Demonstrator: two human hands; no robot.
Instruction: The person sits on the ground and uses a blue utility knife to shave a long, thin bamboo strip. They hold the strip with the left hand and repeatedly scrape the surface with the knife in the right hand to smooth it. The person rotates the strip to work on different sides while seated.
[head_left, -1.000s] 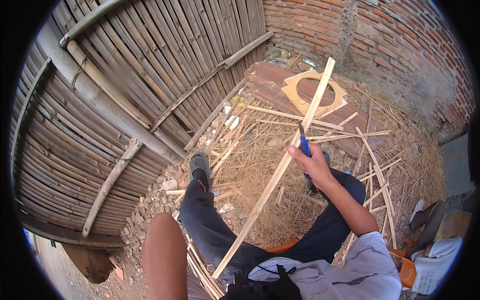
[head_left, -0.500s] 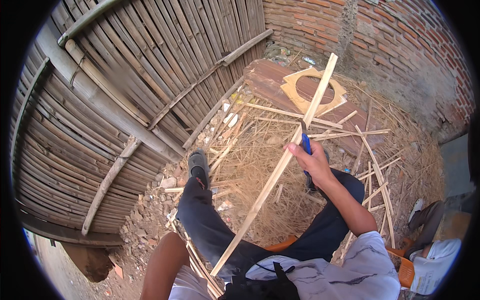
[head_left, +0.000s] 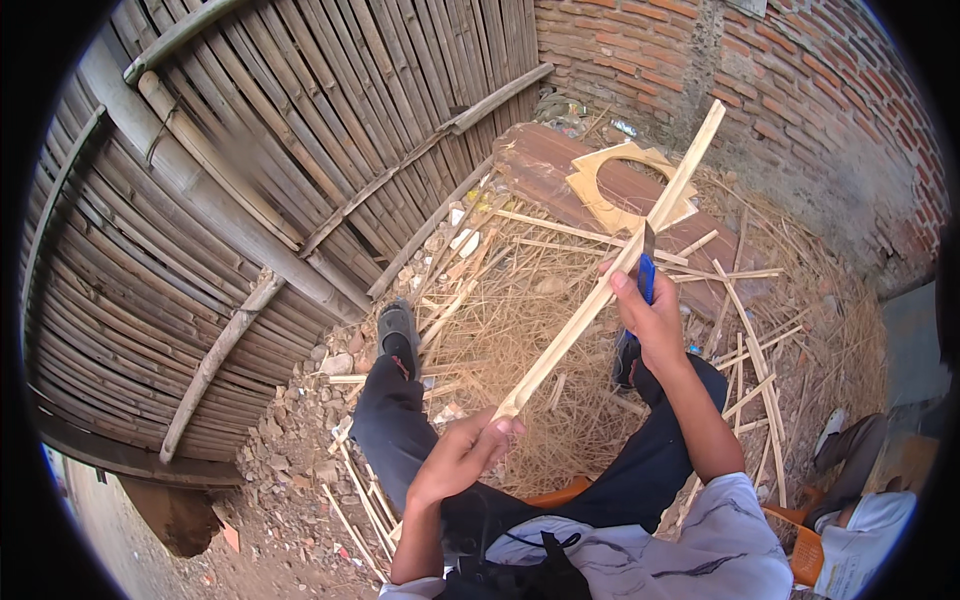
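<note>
A long pale bamboo strip (head_left: 570, 337) slants across in front of me, its far end raised toward the brick wall. My left hand (head_left: 462, 456) is closed round the strip's near end, low by my left knee. Farther up, my right hand (head_left: 655, 325) grips a blue utility knife (head_left: 645, 280) and also holds the strip between thumb and fingers. The knife's dark blade lies against the strip's right side. Some of the right fingers are hidden behind the strip and the knife handle.
Fibrous shavings (head_left: 570, 420) and loose strips (head_left: 765, 380) litter the ground between and beyond my legs. A brown board (head_left: 540, 175) carries a yellowish panel (head_left: 600, 205) with a round hole. A bamboo fence (head_left: 300, 130) stands left, a brick wall (head_left: 800, 90) behind. Another person's leg (head_left: 853, 440) is at right.
My left hand has come in from the lower left and taken hold of the strip's near end. The strip and my right hand with the knife have shifted up and to the right.
</note>
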